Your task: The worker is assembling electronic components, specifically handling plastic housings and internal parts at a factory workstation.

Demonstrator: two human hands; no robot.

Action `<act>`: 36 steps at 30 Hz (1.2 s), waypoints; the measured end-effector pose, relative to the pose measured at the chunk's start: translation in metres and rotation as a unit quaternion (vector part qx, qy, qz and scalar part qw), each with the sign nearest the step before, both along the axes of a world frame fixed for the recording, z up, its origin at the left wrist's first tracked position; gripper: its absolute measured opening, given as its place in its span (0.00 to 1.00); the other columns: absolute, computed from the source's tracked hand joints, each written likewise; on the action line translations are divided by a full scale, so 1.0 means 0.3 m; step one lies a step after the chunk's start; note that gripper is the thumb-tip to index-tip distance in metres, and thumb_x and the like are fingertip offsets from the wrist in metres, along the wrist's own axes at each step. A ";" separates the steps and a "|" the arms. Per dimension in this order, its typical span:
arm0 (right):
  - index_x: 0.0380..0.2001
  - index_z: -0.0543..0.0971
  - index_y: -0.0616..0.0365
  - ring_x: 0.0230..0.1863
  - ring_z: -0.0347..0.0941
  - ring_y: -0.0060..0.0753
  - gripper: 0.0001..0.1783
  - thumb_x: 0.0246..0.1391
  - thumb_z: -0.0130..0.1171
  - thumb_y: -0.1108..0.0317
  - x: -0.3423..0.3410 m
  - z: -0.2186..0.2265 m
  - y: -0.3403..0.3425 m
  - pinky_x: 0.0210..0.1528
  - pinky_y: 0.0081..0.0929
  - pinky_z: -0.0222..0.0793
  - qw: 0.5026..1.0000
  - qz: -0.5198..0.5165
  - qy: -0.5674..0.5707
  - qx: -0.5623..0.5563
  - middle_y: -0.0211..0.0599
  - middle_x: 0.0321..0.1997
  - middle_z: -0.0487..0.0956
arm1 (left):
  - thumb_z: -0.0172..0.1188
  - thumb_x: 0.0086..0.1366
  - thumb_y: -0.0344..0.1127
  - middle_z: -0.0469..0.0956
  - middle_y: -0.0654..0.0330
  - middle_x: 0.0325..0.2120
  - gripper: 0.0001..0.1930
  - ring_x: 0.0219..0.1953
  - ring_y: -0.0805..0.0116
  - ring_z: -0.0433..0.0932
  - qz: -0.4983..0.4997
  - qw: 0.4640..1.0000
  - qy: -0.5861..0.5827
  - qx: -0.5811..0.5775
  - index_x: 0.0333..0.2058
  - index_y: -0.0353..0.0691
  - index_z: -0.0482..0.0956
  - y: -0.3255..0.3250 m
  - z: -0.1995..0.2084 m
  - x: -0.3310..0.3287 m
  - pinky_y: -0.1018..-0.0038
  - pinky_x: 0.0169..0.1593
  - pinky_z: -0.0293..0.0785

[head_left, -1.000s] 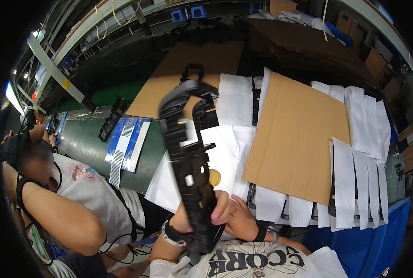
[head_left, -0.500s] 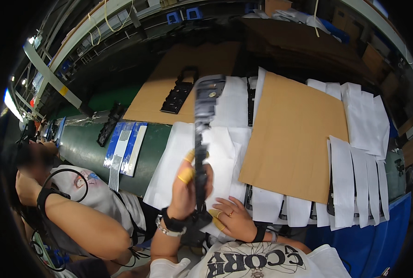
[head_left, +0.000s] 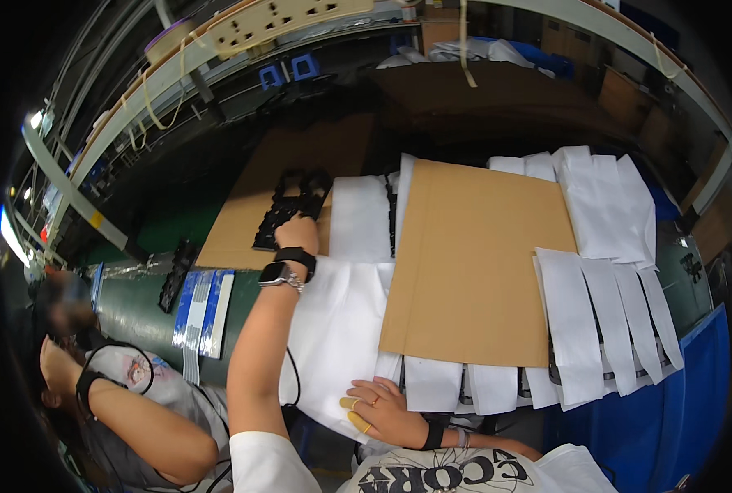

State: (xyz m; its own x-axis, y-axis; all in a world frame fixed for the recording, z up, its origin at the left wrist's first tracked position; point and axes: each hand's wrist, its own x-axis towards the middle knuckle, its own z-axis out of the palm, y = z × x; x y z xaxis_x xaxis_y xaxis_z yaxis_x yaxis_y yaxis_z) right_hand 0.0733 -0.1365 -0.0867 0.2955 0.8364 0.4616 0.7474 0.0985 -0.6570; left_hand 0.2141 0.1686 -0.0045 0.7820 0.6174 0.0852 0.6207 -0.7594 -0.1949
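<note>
My left hand [head_left: 297, 233] is stretched far forward, its fingers closed at the near end of a black plastic frame [head_left: 304, 201] on a brown cardboard sheet [head_left: 234, 222]. Two loop-shaped ends show side by side there, so a second black frame lies against the first; the hand hides part of both. My right hand [head_left: 389, 415], with yellow finger cots on some fingers, lies flat with fingers extended on white foam sheets [head_left: 333, 329] at the near edge of the bench.
A large cardboard sheet [head_left: 473, 263] covers part of the right side, with white foam-wrapped black parts [head_left: 571, 312] around it. At the left lie another black part [head_left: 175, 275] and blue-and-white strips [head_left: 206, 312]. A co-worker [head_left: 136, 394] sits left; a blue bin [head_left: 645, 419] stands right.
My left hand has carried the black frame from upright before me forward to the cardboard, beside the one lying there. My right hand stays on the foam. The view has shifted.
</note>
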 end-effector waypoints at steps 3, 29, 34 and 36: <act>0.40 0.72 0.57 0.58 0.59 0.39 0.13 0.51 0.52 0.67 -0.022 -0.003 0.009 0.61 0.41 0.51 0.999 0.005 0.020 0.028 0.38 0.48 0.68 | 0.57 0.54 0.37 0.75 0.54 0.43 0.24 0.41 0.54 0.77 -0.205 0.955 -0.129 0.173 0.51 0.41 0.70 0.198 0.006 -0.101 0.67 0.47 0.72; 0.53 0.65 0.56 0.65 0.48 0.44 0.27 0.47 0.52 0.66 -0.014 -0.064 0.000 0.63 0.42 0.48 0.998 0.016 -0.053 0.032 0.44 0.60 0.60 | 0.55 0.50 0.29 0.62 0.55 0.55 0.19 0.62 0.60 0.54 -0.728 0.673 0.096 -0.083 0.44 0.37 0.73 -1.194 0.154 0.187 0.54 0.61 0.52; 0.52 0.67 0.59 0.65 0.51 0.45 0.27 0.45 0.53 0.65 0.007 -0.055 -0.015 0.65 0.43 0.46 0.999 0.029 -0.039 -0.009 0.46 0.59 0.62 | 0.64 0.41 0.31 0.69 0.48 0.41 0.29 0.46 0.54 0.71 -0.649 0.750 0.054 -0.120 0.46 0.38 0.66 -1.056 0.290 0.122 0.56 0.53 0.62; 0.50 0.68 0.59 0.63 0.53 0.46 0.26 0.44 0.53 0.68 0.013 -0.040 -0.013 0.65 0.45 0.46 0.999 0.017 -0.030 0.008 0.46 0.58 0.63 | 0.66 0.41 0.38 0.69 0.42 0.37 0.33 0.34 0.45 0.75 -0.566 0.794 -0.010 -0.221 0.46 0.33 0.64 -0.925 0.393 0.017 0.62 0.38 0.72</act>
State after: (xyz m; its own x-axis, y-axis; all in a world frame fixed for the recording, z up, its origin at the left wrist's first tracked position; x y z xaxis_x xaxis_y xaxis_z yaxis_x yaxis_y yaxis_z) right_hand 0.0771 -0.1404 -0.0988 0.2390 0.8383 0.4901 0.7809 0.1341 -0.6101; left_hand 0.2193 -0.1088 0.1136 0.8581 -0.5079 0.0753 -0.5095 -0.8242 0.2474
